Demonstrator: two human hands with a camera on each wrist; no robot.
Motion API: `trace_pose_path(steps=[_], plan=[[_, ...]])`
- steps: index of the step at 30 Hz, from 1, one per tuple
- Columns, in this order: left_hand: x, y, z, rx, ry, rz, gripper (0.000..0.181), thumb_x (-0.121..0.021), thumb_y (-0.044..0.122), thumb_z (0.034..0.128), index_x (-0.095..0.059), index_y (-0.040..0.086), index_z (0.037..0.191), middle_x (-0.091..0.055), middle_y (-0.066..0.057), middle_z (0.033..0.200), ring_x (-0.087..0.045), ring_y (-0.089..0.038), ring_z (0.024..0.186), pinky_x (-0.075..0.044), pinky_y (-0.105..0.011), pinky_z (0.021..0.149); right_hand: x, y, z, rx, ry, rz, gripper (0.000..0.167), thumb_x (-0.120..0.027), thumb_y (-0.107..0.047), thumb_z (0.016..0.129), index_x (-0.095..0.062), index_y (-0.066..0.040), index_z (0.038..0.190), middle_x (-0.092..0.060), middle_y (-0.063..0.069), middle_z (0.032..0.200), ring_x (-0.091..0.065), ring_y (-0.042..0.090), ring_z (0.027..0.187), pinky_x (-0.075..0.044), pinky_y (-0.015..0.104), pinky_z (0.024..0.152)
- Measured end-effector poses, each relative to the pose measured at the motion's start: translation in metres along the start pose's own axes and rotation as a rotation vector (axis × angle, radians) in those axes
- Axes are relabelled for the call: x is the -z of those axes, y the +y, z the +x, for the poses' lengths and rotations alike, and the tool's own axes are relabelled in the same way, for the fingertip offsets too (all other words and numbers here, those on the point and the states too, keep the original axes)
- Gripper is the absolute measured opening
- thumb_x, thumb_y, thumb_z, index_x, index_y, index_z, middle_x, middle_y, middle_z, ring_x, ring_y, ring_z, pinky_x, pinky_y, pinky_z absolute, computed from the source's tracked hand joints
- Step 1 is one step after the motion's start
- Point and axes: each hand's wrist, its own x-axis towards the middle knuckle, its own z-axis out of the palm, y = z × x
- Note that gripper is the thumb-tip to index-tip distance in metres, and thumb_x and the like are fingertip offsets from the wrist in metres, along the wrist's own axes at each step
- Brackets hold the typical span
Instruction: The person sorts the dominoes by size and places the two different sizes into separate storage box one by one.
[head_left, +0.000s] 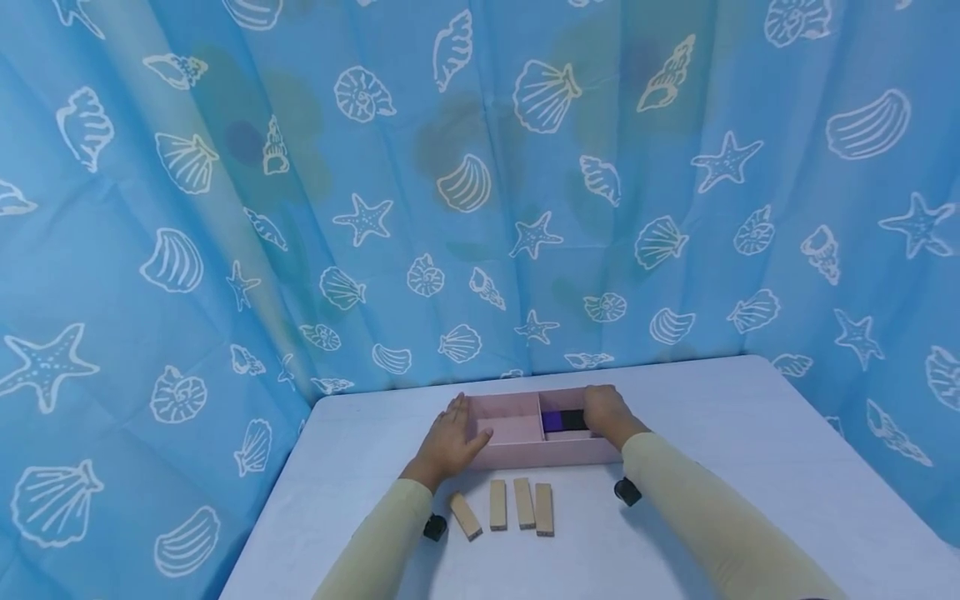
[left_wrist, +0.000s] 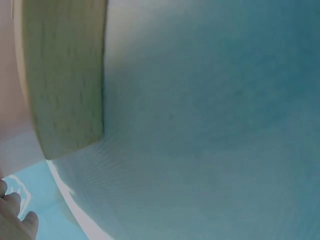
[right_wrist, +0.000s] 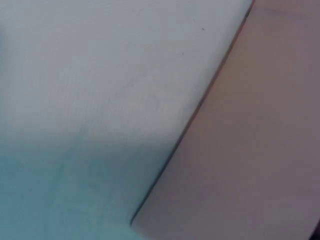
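A: Where did the pink box (head_left: 547, 455) sit?
B: Toward the far edge of the white worktop (head_left: 712, 417), between the person's two hands. Divider (head_left: 541, 415) split it into a left and a right compartment.

A: Left hand (head_left: 447, 442)?
B: On the box's left end. Fingers mostly straight, thumb set wide of them, reaching over the box's front left corner.

A: Right hand (head_left: 610, 412)?
B: At the right end, over the right compartment. Fingers bent downward, tips hidden; couldn't tell if they held the wall or something inside. Right wrist view gave only pink wall and worktop.

A: Contents?
B: Right compartment had a purple piece (head_left: 552, 421) next to the divider and a black piece (head_left: 572, 420) beside it, running up to the right hand.

A: Wooden blocks?
B: Four, on the near side of the box. Leftmost block (head_left: 466, 516) lay slanted, near the left wrist. Second block (head_left: 498, 505) stood apart from its neighbours. Third block (head_left: 524, 503) and rightmost block (head_left: 544, 510) were close together; contact unclear. Left wrist view had one block large, box at its left.

A: Surroundings?
B: Pale yellow sleeves (head_left: 720, 517), black device (head_left: 627, 492) under each wrist, blue shell-print curtain (head_left: 420, 304) behind.
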Motion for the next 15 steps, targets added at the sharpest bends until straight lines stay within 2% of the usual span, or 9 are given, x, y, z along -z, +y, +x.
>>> trace_pose_path(steps=[2, 5, 10, 15], plan=[[-0.001, 0.003, 0.001, -0.013, 0.002, -0.003, 0.085, -0.041, 0.06, 0.0957, -0.019, 0.001, 0.154, -0.019, -0.013, 0.16, -0.015, -0.028, 0.146, -0.018, -0.047, 0.115, 0.005, 0.007, -0.004, 0.034, 0.002, -0.008, 0.022, -0.055, 0.002, 0.092, -0.063, 0.008, 0.111, -0.066, 0.019, 0.101, -0.063, 0.031, 0.099, -0.05, 0.047, 0.09], [0.0, 0.006, 0.003, -0.029, 0.015, -0.014, 0.086, -0.042, 0.059, 0.0956, -0.02, 0.001, 0.154, -0.019, -0.015, 0.159, -0.016, -0.031, 0.146, -0.018, -0.049, 0.115, 0.013, 0.014, -0.01, 0.056, 0.011, 0.04, 0.026, -0.055, -0.002, 0.095, -0.063, 0.006, 0.118, -0.066, 0.018, 0.108, -0.063, 0.034, 0.105, -0.05, 0.047, 0.091], [-0.002, 0.007, -0.002, 0.023, 0.014, 0.011, 0.085, -0.041, 0.062, 0.0944, -0.022, 0.006, 0.155, -0.019, -0.013, 0.16, -0.012, -0.031, 0.147, -0.016, -0.05, 0.115, 0.015, 0.022, -0.02, 0.11, 0.034, 0.168, 0.035, -0.056, -0.01, 0.098, -0.058, 0.002, 0.131, -0.063, 0.017, 0.121, -0.058, 0.036, 0.115, -0.049, 0.047, 0.093], [0.005, 0.005, -0.005, 0.049, -0.003, -0.054, 0.082, -0.04, 0.063, 0.0951, -0.023, 0.011, 0.156, -0.019, -0.013, 0.16, -0.012, -0.032, 0.147, -0.015, -0.052, 0.115, 0.012, 0.032, -0.024, 0.152, 0.178, 0.201, 0.036, -0.059, -0.016, 0.098, -0.059, -0.003, 0.132, -0.063, 0.013, 0.124, -0.056, 0.033, 0.119, -0.047, 0.047, 0.096]])
